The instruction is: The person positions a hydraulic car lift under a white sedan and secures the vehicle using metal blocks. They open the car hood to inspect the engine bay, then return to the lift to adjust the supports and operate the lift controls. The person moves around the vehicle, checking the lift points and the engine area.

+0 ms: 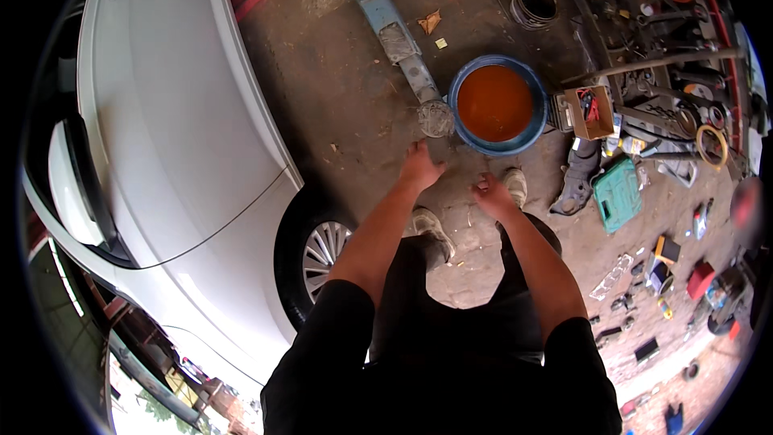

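Observation:
My left hand hangs over the concrete floor, thumb apart from loosely bent fingers, with nothing visible in it. Close to my right shoe, my right hand has its fingers curled in, and no object shows in them. Beyond both hands stands a round blue basin with orange-brown liquid in it; neither hand touches it. A blue-grey metal lift arm ends in a round pad at the basin's left side, nearest to my left hand.
At left stands a silver-white car, its wheel by my left forearm. Right of the basin are a cardboard box, a teal tool case and a dark metal part. Several wrenches crowd the far right. An open can stands farther back.

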Demonstrator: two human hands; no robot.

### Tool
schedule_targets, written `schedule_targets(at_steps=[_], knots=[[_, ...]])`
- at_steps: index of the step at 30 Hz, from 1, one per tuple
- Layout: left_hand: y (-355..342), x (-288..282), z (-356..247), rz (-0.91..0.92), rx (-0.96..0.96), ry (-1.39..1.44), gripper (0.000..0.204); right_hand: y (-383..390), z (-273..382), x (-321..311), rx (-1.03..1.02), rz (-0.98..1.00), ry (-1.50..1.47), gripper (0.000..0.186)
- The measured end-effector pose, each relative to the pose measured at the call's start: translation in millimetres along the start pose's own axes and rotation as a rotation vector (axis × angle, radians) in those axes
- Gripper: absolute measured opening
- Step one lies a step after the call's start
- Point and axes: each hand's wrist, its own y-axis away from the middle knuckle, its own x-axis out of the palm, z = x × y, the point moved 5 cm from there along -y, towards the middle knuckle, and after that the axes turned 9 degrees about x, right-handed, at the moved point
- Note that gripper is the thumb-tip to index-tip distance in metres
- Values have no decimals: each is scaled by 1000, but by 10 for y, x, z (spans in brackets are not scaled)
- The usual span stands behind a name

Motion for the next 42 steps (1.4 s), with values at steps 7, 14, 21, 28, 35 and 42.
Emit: schedule_targets(at_steps=[7, 14, 21, 28, 35, 42], knots=[[-947, 330, 92, -86, 218, -253, 116, -1434, 2, 236, -245, -195, 1, 31], [-1183, 403, 191, -9, 322, -274, 112, -1933, -191, 562, -306, -378, -306, 14], [-494, -295, -141, -262, 256, -39, 108, -1845, -401, 647, -327, -467, -259, 14], [284, -758, 552, -711, 79, 231, 109, -1531, 594, 1002, -840, -681, 671, 60], [428, -197, 1528, -561, -256, 383, 114, -2149, 1072, 1036, -465, -248, 1094, 52], [110, -222, 1788, -574, -185, 676, 115, -909, 1325, 884, -580, -145, 1313, 49]])
